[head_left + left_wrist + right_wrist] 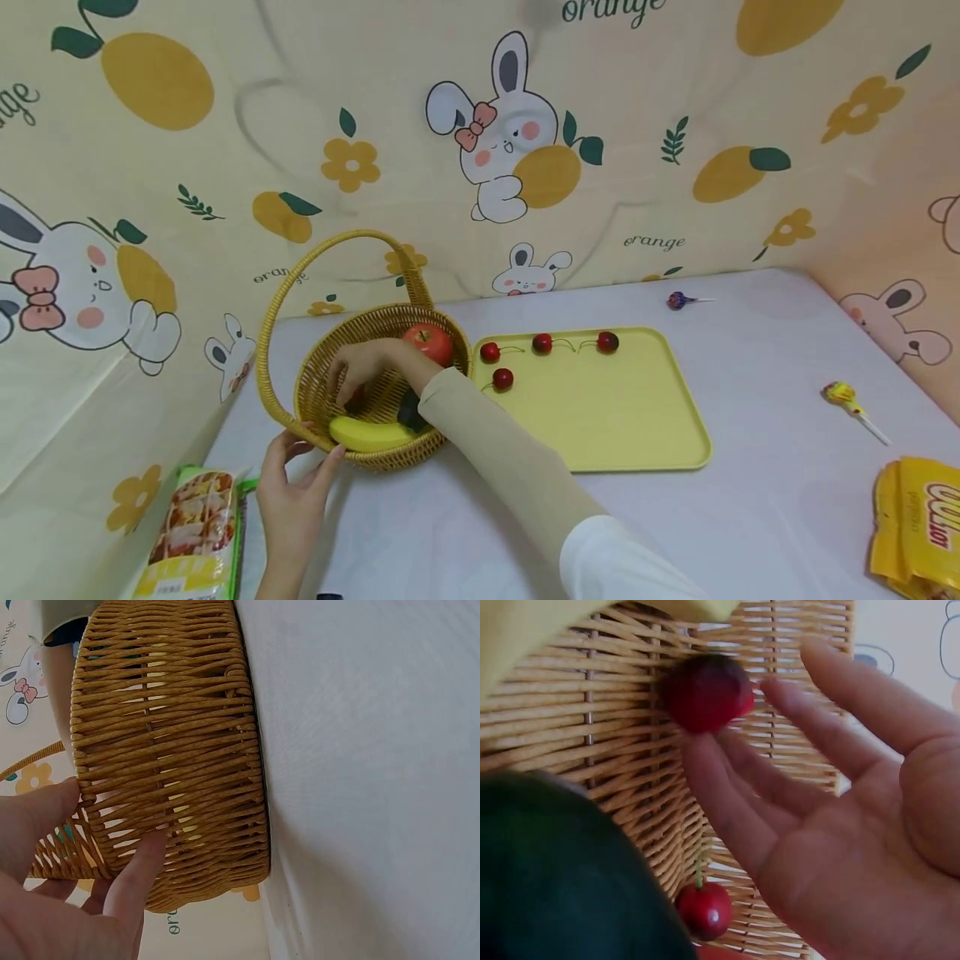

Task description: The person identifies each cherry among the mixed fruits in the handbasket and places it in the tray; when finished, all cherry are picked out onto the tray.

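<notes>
A woven basket (pixel 408 457) with a tall arched handle stands at the left of the table. My left hand (pixel 295 500) grips its near-left side by the handle's base, with thumb and a finger on the wicker in the left wrist view. Inside the basket is my right hand (pixel 367 367); its fingers are extended, fingertips touching a dark red cherry (pixel 705 694), thumb apart from it. Another cherry (pixel 705 909) with a green stem lies lower in that view. The basket also holds a banana (pixel 367 434), a red apple (pixel 429 340) and a dark green rounded thing (pixel 562 877).
Right of the basket, a yellow tray (pixel 600 417) carries several cherries (pixel 542 342) near its far-left side. Two lollipops (pixel 840 393) lie farther right. A yellow snack packet (pixel 918 525) sits at the right edge, a green-edged food packet (pixel 193 533) at the left.
</notes>
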The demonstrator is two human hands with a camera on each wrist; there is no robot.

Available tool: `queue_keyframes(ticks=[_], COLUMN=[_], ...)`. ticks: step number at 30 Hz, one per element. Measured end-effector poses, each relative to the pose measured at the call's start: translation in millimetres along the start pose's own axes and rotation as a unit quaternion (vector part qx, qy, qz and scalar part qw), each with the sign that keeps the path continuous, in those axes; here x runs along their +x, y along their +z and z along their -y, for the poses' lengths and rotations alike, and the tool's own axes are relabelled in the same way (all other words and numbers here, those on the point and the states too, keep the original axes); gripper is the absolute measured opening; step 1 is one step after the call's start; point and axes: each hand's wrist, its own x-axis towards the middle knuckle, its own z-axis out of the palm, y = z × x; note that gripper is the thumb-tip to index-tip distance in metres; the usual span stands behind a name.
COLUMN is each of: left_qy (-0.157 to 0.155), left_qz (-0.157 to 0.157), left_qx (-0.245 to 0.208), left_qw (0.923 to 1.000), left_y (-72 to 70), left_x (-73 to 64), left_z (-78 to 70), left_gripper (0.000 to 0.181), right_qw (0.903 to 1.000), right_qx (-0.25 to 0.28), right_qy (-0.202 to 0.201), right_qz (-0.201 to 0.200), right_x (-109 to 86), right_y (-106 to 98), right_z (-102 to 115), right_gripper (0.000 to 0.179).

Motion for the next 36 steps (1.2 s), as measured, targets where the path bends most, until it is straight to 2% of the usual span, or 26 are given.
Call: queue_keyframes(ticks=[3, 5, 10, 14, 19, 23, 28, 30, 36], left_qy=[-0.007, -0.009, -0.012, -0.012, -0.017, -0.011, 0.007, 0.003, -0.023], left_qz=[0.001, 0.002, 0.001, -0.002, 0.001, -0.002, -0.008, -0.007, 0.000], left_qx=[0.002, 0.003, 0.006, -0.001, 0.000, 0.004, 0.001, 0.000, 0.000], left_qw=[1.0000, 1.0000, 0.9999, 0.9999, 0.9999, 0.9999, 0.9999, 1.0000, 0.9997], left_y=[1.1, 1.7, 2.7, 1.9, 0.4, -1.1, -1.5, -0.9, 0.5], left_x=[0.0, -0.1, 0.2, 0.5, 0.6, 0.2, -0.1, -0.5, -2.2], left_z=[0.1, 0.5, 2.2, 2.0, 0.6, 0.2, 0.4, 0.6, -2.1], left_gripper=[0.050, 0.051, 0.050, 0.049, 0.049, 0.048, 0.046, 0.047, 0.048], right_qw=[0.9980, 0.9962, 0.9953, 0.9948, 0.9861, 0.9775, 0.9711, 0.9697, 0.9708], right_qx=[0.034, 0.050, 0.062, 0.094, 0.141, 0.136, 0.067, 0.047, 0.035], right_qy=[0.020, 0.032, 0.039, 0.006, -0.085, -0.147, -0.185, -0.178, -0.098], right_qz=[0.049, 0.064, 0.063, 0.038, -0.021, -0.066, -0.135, -0.161, -0.217], right_x=[-3.4, -6.2, -12.8, -18.8, -36.6, -67.6, -120.6, -144.7, -211.9], right_y=[1.7, 2.3, 0.7, -3.6, -14.9, -29.5, -49.7, -55.1, -53.7], right_z=[0.7, 1.0, 0.5, 1.3, 4.3, 6.4, -14.2, -30.3, -86.6], right_gripper=[0.035, 0.035, 0.033, 0.039, 0.053, 0.058, 0.035, 0.028, 0.023])
